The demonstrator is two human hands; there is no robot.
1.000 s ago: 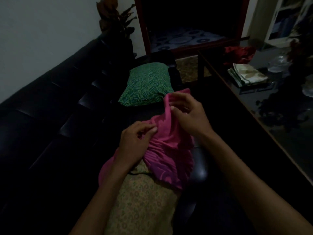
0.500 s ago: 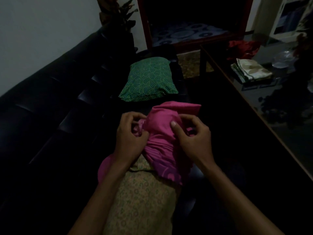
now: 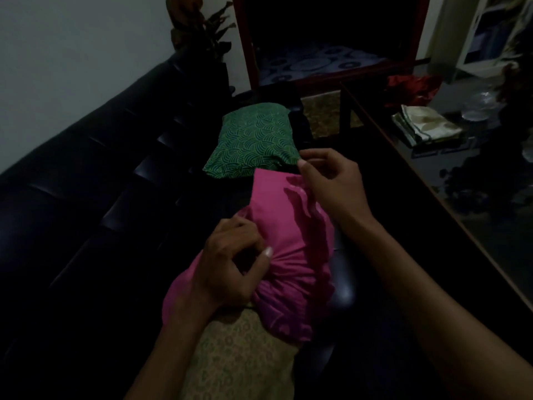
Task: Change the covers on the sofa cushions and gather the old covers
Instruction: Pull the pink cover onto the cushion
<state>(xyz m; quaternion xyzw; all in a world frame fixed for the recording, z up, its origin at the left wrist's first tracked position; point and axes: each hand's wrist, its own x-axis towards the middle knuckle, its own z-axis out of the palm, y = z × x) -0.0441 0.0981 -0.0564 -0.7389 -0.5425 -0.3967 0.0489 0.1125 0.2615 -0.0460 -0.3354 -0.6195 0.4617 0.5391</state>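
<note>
A pink cover point(image 3: 291, 255) lies bunched over the far end of a cushion with a tan patterned surface point(image 3: 239, 359) on my lap. My left hand point(image 3: 230, 267) grips a gathered fold of the pink fabric near the cushion's end. My right hand point(image 3: 331, 183) pinches the cover's far edge and holds it up and stretched away from me. A cushion in a green wave-patterned cover point(image 3: 253, 145) rests on the black sofa point(image 3: 86, 197) just beyond the pink cloth.
A dark glass-topped table point(image 3: 432, 174) runs along my right, carrying folded pale cloths point(image 3: 427, 128), a crumpled red cloth point(image 3: 412, 88) and glassware point(image 3: 476, 108). A dark plant point(image 3: 202, 33) stands past the sofa's end, beside a wooden-framed opening. The room is dim.
My right hand moved from beside my left hand out to the cover's far edge, drawing the pink fabric longer. My left hand stayed gripping the bunched part.
</note>
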